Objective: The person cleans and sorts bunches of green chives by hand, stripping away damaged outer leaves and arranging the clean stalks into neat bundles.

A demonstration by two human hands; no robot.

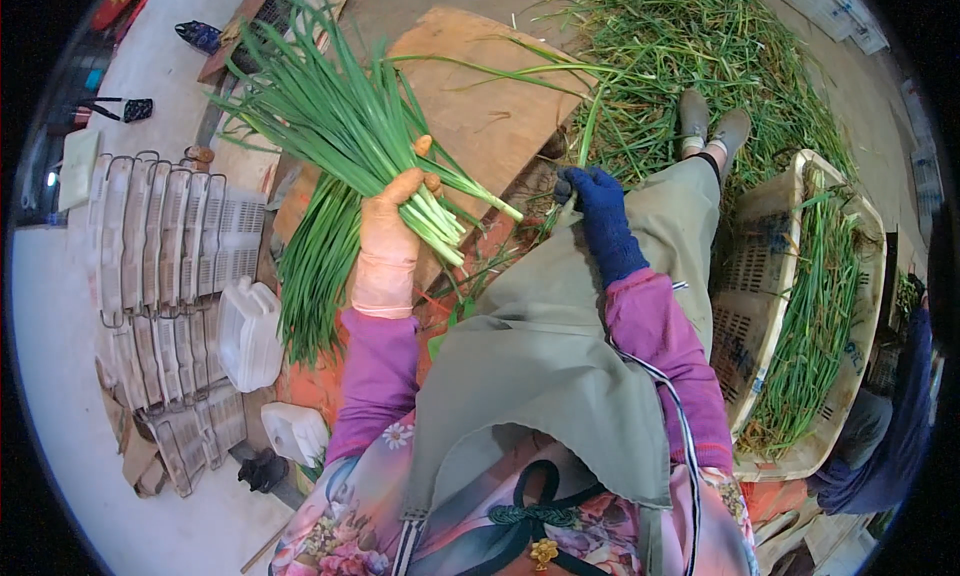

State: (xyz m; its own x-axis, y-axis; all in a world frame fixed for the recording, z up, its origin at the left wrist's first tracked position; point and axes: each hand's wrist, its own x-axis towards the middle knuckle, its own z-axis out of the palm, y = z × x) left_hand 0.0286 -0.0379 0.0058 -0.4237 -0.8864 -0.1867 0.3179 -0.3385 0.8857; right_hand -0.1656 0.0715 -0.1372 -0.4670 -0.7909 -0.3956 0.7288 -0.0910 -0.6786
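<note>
My left hand [390,235], in an orange rubber glove, is closed around a bunch of long green leafy stalks [341,111]. Their pale cut-looking ends point down and right, and their leaf tips fan out to the upper left. My right hand [596,201], in a dark blue knitted glove, holds a green stalk [591,126] over my apron; its long leaves stretch up and left across a wooden board [480,88]. Below and left of my left hand lies another green bunch [319,268]. Bits of leaf lie between the hands.
A white plastic crate [874,291] full of green stalks stands at right. Loose leaves [712,43] are heaped on the floor by the outstretched feet. Stacked crates [169,238] and white plastic containers [251,336] are at left. Another person in dark clothing [892,426] is at the far right.
</note>
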